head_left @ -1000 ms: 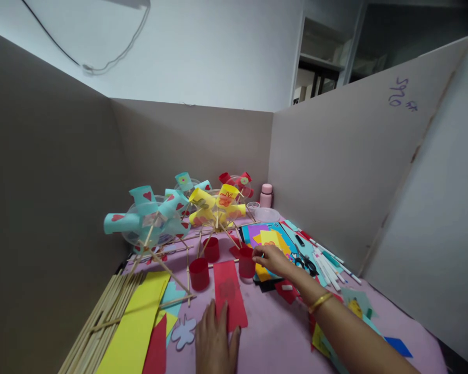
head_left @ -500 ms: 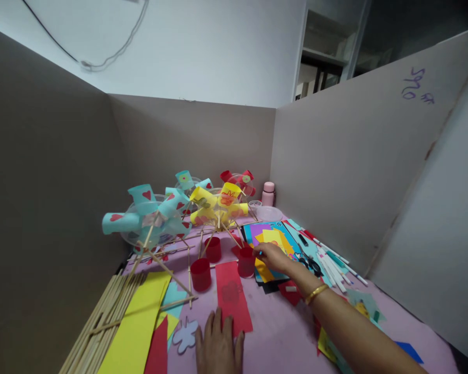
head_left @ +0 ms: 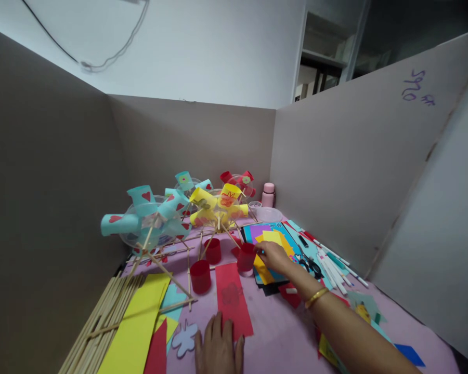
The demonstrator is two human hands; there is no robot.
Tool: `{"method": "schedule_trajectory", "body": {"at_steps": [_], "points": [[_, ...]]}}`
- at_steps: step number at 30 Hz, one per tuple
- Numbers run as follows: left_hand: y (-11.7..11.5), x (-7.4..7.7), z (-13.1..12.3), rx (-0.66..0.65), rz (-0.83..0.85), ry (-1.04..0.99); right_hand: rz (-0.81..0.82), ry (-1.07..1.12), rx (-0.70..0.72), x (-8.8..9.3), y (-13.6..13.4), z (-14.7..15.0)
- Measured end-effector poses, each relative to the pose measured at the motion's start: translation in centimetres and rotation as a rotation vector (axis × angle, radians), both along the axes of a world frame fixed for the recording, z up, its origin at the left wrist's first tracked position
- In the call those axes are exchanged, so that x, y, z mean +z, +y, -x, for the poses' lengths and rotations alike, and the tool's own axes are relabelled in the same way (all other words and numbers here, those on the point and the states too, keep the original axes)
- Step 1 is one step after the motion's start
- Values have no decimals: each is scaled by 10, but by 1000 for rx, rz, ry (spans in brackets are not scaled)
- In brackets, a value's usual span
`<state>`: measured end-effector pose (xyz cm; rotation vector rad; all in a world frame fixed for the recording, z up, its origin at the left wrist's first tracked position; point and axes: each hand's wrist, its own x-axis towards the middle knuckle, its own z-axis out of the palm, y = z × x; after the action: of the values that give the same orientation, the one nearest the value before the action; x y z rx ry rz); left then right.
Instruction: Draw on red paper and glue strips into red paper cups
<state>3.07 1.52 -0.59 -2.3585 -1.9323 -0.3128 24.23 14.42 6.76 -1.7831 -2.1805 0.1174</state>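
My left hand (head_left: 219,347) lies flat with its fingers stretched out, close to the lower end of a red paper strip (head_left: 233,298) that bears a darker printed shape. Just left of it is a pale blue flower- or butterfly-shaped cutout (head_left: 185,338). My right hand (head_left: 273,255), with a gold bangle on its wrist, reaches forward; its fingers pinch the right rim of a red paper cylinder (head_left: 246,258). Two more red paper cylinders stand nearby, one in front (head_left: 200,277) and one behind (head_left: 213,251).
Several paper pinwheels on stick stands fill the back: blue (head_left: 156,221), yellow (head_left: 218,205) and red (head_left: 239,183). Bundled sticks (head_left: 101,322) and yellow sheets (head_left: 134,317) lie left. Scissors (head_left: 311,264), markers (head_left: 335,272) and coloured sheets (head_left: 271,239) lie right. Partitions (head_left: 195,135) enclose the table.
The pinched red cylinder has shifted and tipped very slightly, and my right fingers have closed up on its rim. My left hand stays almost where it was.
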Motion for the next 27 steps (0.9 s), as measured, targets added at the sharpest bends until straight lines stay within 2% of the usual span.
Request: {"method": "schedule_trajectory", "body": {"at_steps": [5,9,15,20,24,27], "points": [[5,-4,2,-13,40,3,-28,-26,-184,15,12,-24],[11,-9,6,-44,117,7,-10,-50,-219,22,22,-40],[12,-12,7,-51,97,-13,25,-59,-111,19,19,-37],[8,-18,4,-7,-27,-1,38,-24,40,13,5,-22],[10,-29,10,-57,-68,-83,36,-11,99,6,-4,-11],[16,-26,12,-43,-34,-152,35,-1,110,2,-8,-7]]}}
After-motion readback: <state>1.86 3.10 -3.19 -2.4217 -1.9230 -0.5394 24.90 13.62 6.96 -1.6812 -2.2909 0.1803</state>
